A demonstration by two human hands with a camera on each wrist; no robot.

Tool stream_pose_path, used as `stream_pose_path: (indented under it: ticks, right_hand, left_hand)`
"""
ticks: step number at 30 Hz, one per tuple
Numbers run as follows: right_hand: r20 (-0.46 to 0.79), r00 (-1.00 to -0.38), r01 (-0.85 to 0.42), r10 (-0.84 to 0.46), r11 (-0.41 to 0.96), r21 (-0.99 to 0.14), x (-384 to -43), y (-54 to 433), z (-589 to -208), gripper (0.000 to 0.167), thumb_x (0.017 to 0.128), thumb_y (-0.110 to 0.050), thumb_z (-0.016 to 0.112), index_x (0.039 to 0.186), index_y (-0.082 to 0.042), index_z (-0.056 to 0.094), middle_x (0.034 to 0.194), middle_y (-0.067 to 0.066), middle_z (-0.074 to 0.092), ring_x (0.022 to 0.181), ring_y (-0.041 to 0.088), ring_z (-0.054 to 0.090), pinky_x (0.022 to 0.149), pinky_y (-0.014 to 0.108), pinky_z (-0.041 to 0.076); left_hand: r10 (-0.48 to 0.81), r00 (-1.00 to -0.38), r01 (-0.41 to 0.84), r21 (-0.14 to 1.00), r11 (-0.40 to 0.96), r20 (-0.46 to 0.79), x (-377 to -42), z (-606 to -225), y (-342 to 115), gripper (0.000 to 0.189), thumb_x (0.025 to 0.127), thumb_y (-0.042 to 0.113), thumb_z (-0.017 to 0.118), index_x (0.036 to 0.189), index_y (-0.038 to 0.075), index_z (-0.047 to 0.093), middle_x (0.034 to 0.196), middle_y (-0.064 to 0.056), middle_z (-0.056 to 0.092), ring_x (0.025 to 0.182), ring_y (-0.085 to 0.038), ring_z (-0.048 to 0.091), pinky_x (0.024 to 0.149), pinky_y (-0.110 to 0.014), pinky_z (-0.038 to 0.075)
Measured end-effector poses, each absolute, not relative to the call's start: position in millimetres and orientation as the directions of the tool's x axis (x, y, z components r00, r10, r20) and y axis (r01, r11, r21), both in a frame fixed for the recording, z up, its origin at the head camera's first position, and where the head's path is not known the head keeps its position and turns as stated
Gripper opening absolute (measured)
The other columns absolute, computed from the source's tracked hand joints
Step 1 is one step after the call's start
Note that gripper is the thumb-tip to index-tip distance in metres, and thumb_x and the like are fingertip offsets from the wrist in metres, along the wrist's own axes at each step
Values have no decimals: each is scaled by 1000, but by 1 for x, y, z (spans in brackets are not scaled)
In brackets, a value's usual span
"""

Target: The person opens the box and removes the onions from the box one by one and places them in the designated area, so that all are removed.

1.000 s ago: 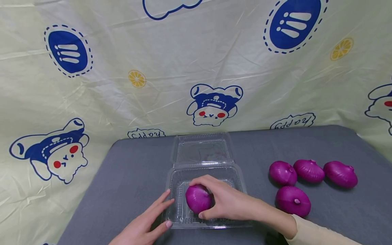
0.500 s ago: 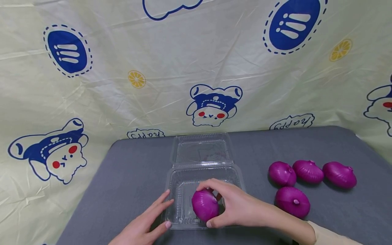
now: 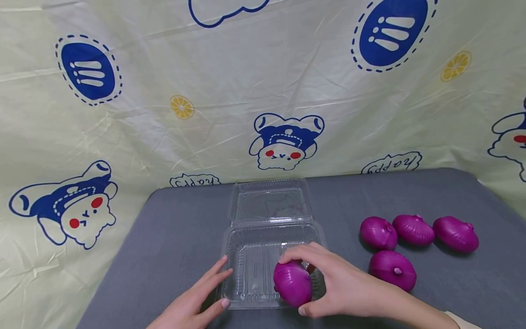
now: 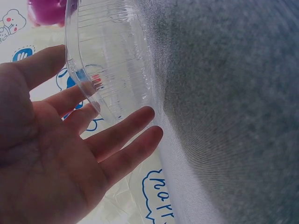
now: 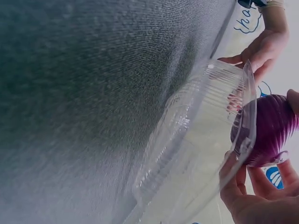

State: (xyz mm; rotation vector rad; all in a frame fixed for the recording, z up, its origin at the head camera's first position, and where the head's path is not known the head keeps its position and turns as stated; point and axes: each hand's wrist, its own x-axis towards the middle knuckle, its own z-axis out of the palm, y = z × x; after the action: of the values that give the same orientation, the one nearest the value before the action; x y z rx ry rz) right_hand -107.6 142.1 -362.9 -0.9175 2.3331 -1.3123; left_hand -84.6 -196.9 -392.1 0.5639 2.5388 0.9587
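Observation:
In the head view my right hand [image 3: 339, 283] grips a purple onion [image 3: 292, 283] between thumb and fingers. The onion is over the front right part of a clear plastic clamshell box [image 3: 255, 260], whose lid [image 3: 271, 201] lies folded back. In the right wrist view the onion [image 5: 266, 130] shows partly through the box wall, just above the rim. My left hand [image 3: 195, 297] is at the box's front left corner, fingers spread and straight, fingertips at the rim. The left wrist view shows its fingers beside the clear wall [image 4: 112, 56], with nothing gripped.
To the right on the grey table [image 3: 176, 237] lie several more purple onions, the nearest onion [image 3: 393, 270] closest to my right forearm. A pale printed sheet [image 3: 222, 91] hangs behind the table's back edge.
My right hand has carried the onion rightward and slightly nearer, from the middle of the box to its front right. The left hand and the box have stayed put.

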Motion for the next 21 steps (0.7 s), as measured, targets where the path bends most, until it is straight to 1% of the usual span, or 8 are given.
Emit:
stream_pose_path:
  ticks: [5,8,11,14,17,21]
  right_hand:
    - [12,-788,-329,-616,405,-853,-101,155,-357,76,72,-34,86,136,-41,46,129,-12,50,115,23,48,76,35,57]
    - [-18,-820,-290,-573,442,-849,-97,162,-355,84,69,-34,88,140,-42,43,131,-12,48,116,24,47,76,33,56]
    - [-21,-842,-287,-540,481,-828,-94,169,-355,87,69,-34,88,141,-43,41,133,-13,46,119,24,46,76,32,55]
    - [0,-861,-298,-508,506,-810,-91,177,-357,86,68,-35,88,141,-45,43,134,-14,46,120,22,46,77,31,55]
    - [58,-868,-341,-493,507,-791,-87,185,-359,83,69,-35,87,140,-42,45,133,-13,47,119,20,48,77,31,55]
    - [96,-881,-354,-464,511,-783,-82,196,-360,82,69,-33,88,139,-39,46,133,-13,49,115,16,50,77,32,56]
  left_hand:
    - [486,-850,228,690,687,-203,-86,-393,-197,63,98,54,51,151,21,40,163,5,17,145,-27,25,107,-59,33]
    - [484,-848,213,694,687,-218,-86,-393,-196,63,98,54,50,151,21,39,163,6,16,145,-28,24,106,-61,33]
    - [481,-847,205,695,689,-226,-86,-393,-196,63,99,54,50,151,22,39,163,6,16,145,-28,24,105,-62,33]
    - [478,-847,200,696,690,-230,-86,-392,-196,63,99,55,50,151,22,39,163,6,16,145,-28,24,105,-62,33]
    - [477,-847,194,698,690,-236,-87,-392,-195,63,98,55,50,151,22,39,163,6,16,145,-28,24,105,-62,32]
    - [477,-846,191,700,688,-239,-87,-392,-195,63,99,54,50,151,21,39,163,6,16,145,-29,24,106,-63,31]
